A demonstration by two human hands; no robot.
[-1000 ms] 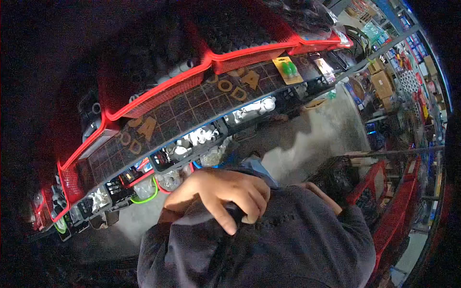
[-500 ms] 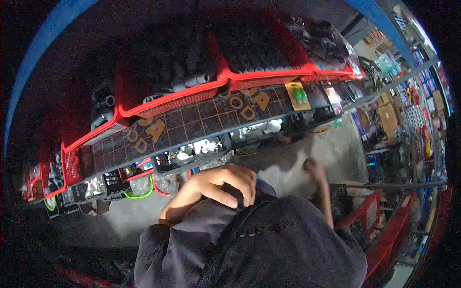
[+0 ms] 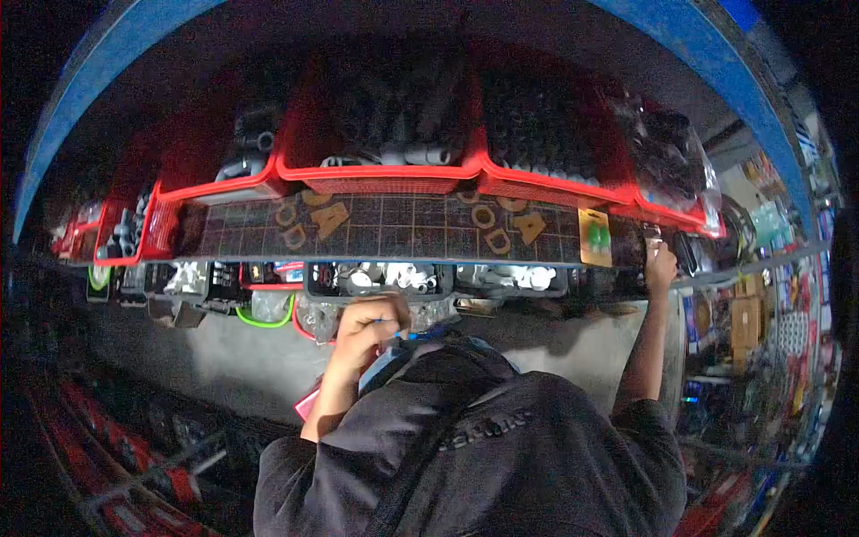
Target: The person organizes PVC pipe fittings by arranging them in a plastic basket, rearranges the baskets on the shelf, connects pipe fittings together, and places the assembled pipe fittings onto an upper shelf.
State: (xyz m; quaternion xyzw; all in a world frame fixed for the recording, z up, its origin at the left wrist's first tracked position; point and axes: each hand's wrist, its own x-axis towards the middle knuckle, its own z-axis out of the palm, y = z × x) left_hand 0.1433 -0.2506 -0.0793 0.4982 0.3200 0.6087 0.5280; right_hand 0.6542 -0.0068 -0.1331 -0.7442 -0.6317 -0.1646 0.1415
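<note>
My left hand (image 3: 371, 327) is raised in front of my chest, its fingers curled round a thin blue item (image 3: 403, 336), perhaps a pen. My right hand (image 3: 660, 265) reaches out to the shelf edge at the right, fingers closed at a small pale packet (image 3: 652, 236). A yellow card with green pieces (image 3: 595, 236) hangs to the left of that hand. Dark shelf boarding (image 3: 403, 227) with gold lettering runs between the red baskets and the lower bins.
Red baskets (image 3: 385, 171) of grey pipe fittings line the upper shelf. Below are black bins (image 3: 378, 291) of white fittings and a green-rimmed container (image 3: 268, 319). Cardboard boxes (image 3: 746, 322) stand at the right. A blue frame (image 3: 116, 67) arches overhead.
The view has turned level with the shelf. My right hand has moved out to the shelf edge at the packet. My left hand has lifted from my chest, and a blue item now shows in it.
</note>
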